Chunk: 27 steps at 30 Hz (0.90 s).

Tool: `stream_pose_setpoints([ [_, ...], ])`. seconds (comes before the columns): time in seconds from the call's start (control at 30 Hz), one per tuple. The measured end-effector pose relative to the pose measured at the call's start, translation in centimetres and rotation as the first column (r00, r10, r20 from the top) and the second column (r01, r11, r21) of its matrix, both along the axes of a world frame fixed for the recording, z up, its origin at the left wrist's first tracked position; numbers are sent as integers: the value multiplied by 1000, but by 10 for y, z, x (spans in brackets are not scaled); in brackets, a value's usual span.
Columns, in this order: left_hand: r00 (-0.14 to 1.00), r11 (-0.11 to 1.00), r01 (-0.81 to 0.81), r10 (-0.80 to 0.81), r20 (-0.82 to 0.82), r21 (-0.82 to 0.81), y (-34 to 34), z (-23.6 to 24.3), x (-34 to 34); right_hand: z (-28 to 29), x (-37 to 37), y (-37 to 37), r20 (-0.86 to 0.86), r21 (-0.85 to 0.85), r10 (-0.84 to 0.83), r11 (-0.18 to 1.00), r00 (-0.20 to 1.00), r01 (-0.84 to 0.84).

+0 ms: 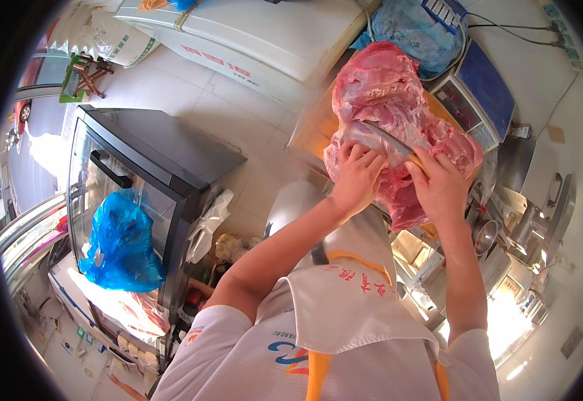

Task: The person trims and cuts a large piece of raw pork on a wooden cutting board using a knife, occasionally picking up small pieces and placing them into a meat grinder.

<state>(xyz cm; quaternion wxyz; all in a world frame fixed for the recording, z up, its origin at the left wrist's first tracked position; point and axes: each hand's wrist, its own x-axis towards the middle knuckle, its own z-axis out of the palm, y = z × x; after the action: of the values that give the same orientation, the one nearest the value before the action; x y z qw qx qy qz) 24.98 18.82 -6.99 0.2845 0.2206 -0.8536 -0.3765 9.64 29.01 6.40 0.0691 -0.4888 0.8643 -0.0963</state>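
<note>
So: meat [375, 77] directly under left grip [357, 175], hold unclear; right grip [437, 184], over meat, wrapped round knife [390, 138].

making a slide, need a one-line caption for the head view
Right hand holds a yellow-handled knife at a large piece of raw meat; left hand rests on the meat.

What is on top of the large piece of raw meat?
The left hand rests on it; the right hand holds a knife at its surface. The meat directly beneath the hands and knife cannot be seen.
</note>
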Motion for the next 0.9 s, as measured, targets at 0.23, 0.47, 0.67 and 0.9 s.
stream_pose_setpoints([
  [0.23,1000,995,27,-27,-1,95,-7,13,5,6,-35,38,76,17,-119,993,990,118],
  [0.47,983,984,154,-161,82,95,-15,31,-1,-17,-34,47,117,-85,-182,978,976,192],
  [0.67,959,968,249,-246,140,-5,-78,52,-39,10,-37,110,282,-223,-457,824,844,521],
  [0.9,679,607,734,-645,350,-305,-152,34,-113,-10,23,82,771,-113,-543,400,334,910],
])
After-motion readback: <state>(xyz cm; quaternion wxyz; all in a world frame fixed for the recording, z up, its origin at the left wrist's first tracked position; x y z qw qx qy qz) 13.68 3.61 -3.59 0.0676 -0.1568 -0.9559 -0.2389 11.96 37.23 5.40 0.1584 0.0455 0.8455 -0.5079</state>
